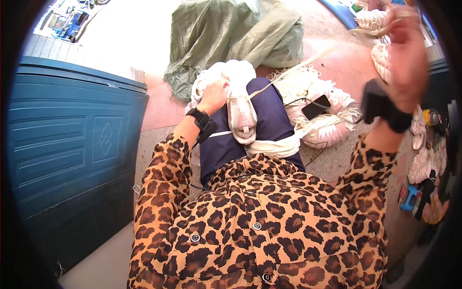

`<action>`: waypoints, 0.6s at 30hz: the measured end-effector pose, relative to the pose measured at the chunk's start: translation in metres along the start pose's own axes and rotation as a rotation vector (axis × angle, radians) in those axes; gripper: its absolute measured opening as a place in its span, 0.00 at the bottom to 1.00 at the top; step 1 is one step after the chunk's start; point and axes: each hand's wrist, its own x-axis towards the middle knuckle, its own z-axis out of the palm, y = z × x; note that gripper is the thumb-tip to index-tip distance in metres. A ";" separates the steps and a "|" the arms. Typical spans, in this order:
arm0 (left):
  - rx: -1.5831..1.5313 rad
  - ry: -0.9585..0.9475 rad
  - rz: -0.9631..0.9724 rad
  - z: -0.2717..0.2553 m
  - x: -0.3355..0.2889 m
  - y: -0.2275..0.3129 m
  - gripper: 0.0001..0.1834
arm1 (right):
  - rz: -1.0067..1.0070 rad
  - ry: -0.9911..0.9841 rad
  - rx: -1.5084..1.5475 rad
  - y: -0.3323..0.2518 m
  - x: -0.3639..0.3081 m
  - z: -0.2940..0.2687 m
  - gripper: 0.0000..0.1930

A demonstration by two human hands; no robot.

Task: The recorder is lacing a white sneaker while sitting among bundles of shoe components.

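Note:
A pale shoe with a pinkish upper rests on my lap between my dark trouser legs, toe toward me. My left hand is closed at its far left side, against a white bulky part. From the shoe a long cream lace runs up to the right, growing faint with blur. Raised at the upper right, my right hand is smeared by motion, its fingers closed around the lace's far stretch. A bundle of cream laces lies across my right thigh.
Beside my right knee are a heap of loose laces and a phone with a cable. A green woven sack lies ahead. A blue panelled door stands left. Pale shoes and a blue-handled tool lie right.

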 end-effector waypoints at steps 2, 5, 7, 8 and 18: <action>-0.007 -0.083 -0.024 -0.003 -0.015 -0.010 0.11 | 0.268 -0.386 0.402 0.071 -0.033 0.010 0.03; 0.025 -0.124 0.033 -0.004 -0.022 -0.001 0.15 | 0.822 -0.455 0.340 0.114 -0.105 0.064 0.05; 0.070 -0.103 0.052 -0.006 -0.023 0.005 0.15 | 0.983 -0.651 0.091 0.143 -0.153 0.094 0.06; 0.109 -0.088 0.087 -0.005 -0.019 0.011 0.15 | 0.719 -0.780 0.100 0.172 -0.182 0.100 0.08; -0.580 -0.134 -0.341 -0.015 -0.013 -0.006 0.14 | 0.313 -0.857 -0.581 0.175 -0.247 0.149 0.08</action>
